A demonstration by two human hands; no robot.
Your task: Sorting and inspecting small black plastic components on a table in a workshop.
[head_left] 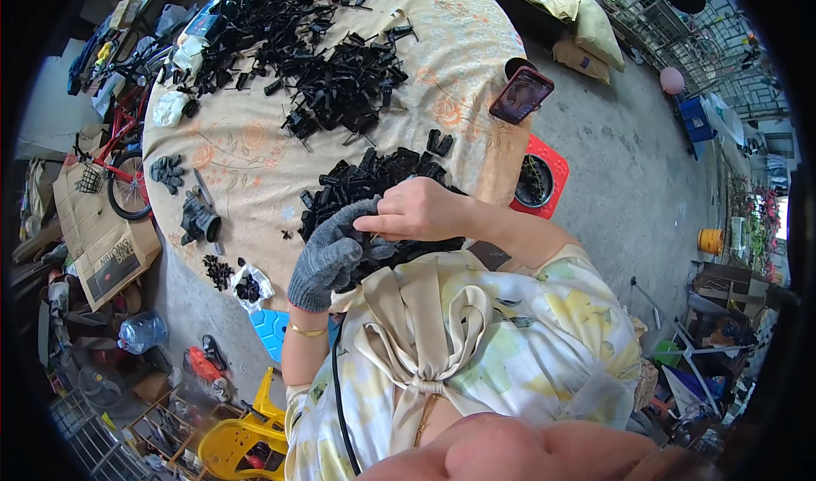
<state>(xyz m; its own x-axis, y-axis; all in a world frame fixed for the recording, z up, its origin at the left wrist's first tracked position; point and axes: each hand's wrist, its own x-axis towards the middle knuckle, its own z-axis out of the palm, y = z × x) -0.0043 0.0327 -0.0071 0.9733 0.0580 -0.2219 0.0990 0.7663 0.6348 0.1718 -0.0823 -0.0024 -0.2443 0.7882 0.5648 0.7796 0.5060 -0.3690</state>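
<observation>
My left hand (325, 256) wears a grey knitted glove, its fingers curled. My bare right hand (418, 209) presses a closed thumb and fingers against the gloved fingertips; whatever lies between them is hidden. Both hands are above the near edge of a heap of black plastic parts (344, 179). A bigger heap of black parts (344, 86), several with thin metal pins, spreads over the far side of the table. To the left lie a grey glove (167, 173), a dark glove (201, 221) and a slim tool (203, 187). Nearer are small black pieces (218, 271) and a white plastic bag (265, 289) holding more.
A peach flowered cloth (242, 154) covers the round table. A phone (521, 95) leans at its right edge, above a red stool (557, 168). A blue stool (269, 332) and a yellow chair (223, 449) stand to the near left. A black cord (338, 396) hangs along my body.
</observation>
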